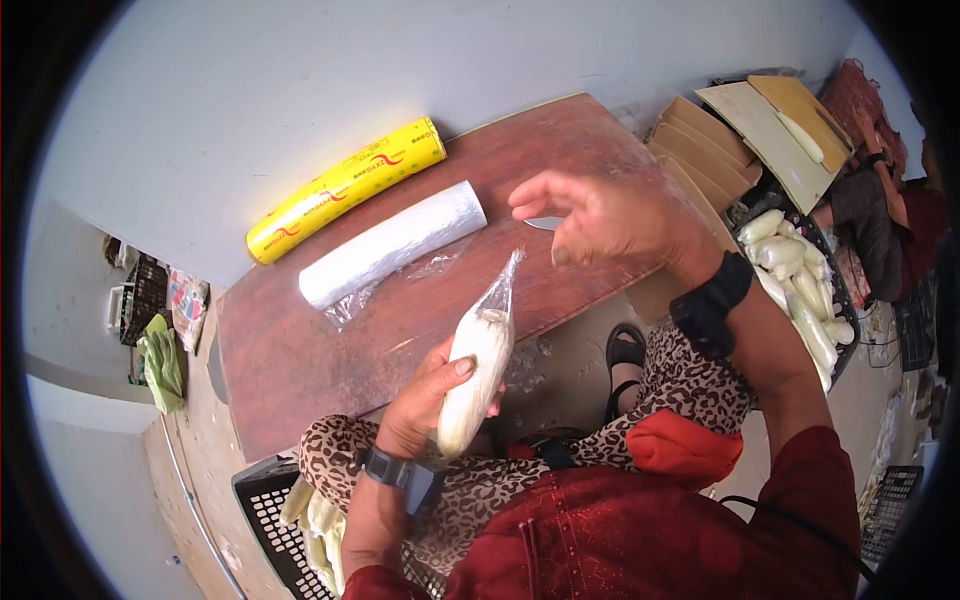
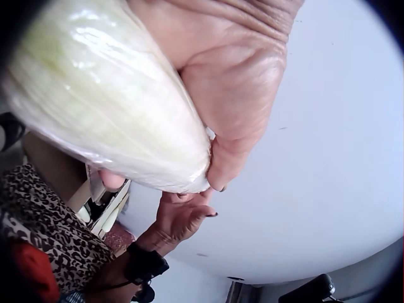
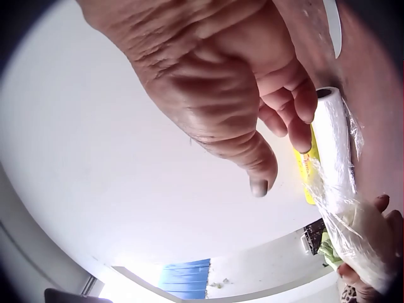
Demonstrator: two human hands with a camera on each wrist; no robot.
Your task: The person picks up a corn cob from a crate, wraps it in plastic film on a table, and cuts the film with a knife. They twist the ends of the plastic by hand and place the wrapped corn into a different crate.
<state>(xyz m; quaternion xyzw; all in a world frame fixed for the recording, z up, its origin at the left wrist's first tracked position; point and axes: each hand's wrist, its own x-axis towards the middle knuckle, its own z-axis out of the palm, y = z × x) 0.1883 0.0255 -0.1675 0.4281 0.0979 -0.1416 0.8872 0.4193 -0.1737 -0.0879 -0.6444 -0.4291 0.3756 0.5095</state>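
Note:
My left hand (image 1: 425, 395) grips an ear of corn (image 1: 478, 370) in its pale husk, wrapped in clear film that is drawn into a twisted tail at the upper end. In the left wrist view the film lies glossy over the ear (image 2: 107, 95), with the thumb along its side. My right hand (image 1: 610, 220) is raised past the film's tail, apart from it, thumb spread from loosely bent fingers and nothing held. The right wrist view shows that hand (image 3: 214, 82) with the wrapped ear (image 3: 363, 240) below. Beyond lies a white roll of cling film (image 1: 395, 243) with a loose film edge.
A yellow printed roll (image 1: 345, 190) lies along the wall on the red-brown table (image 1: 320, 370). A pale blade (image 3: 334, 28) rests near the right hand. Wrapped ears (image 1: 790, 260) fill a crate at right; more ears (image 1: 320, 530) lie in a black crate (image 1: 265, 510) by my leg. Another person sits far right.

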